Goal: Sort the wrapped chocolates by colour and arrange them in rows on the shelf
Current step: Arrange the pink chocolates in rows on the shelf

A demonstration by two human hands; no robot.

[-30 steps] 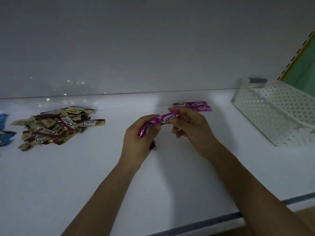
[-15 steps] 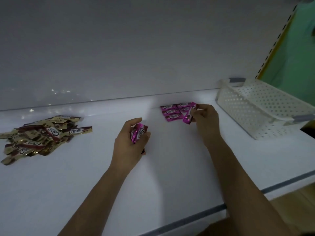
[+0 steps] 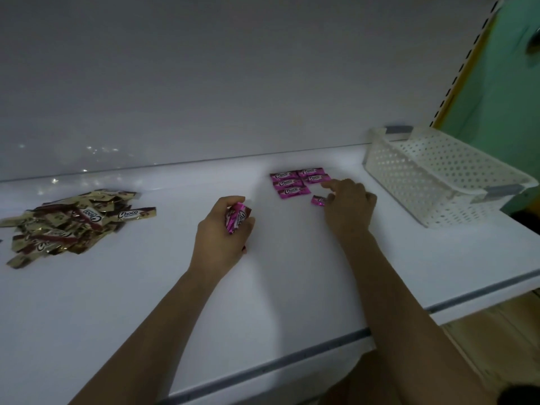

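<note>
Gold heap waits unsorted at the shelf's left. The left hand grips a bunch of spare pinks. Next along, the pink block shows five laid flat. The right hand, up against that block a moment ago, now pinches the sixth pink down just below the shorter column, probably evening it up

This looks like a shop. The flat white metal shelf has a grey label strip along its near edge, a plain white back panel and a yellow slotted upright at far right. Identically branded stock lies on it: a heap of gold foil-wrapped chocolates at left, pink foil-wrapped chocolates in rows, and a white perforated plastic basket.
</note>
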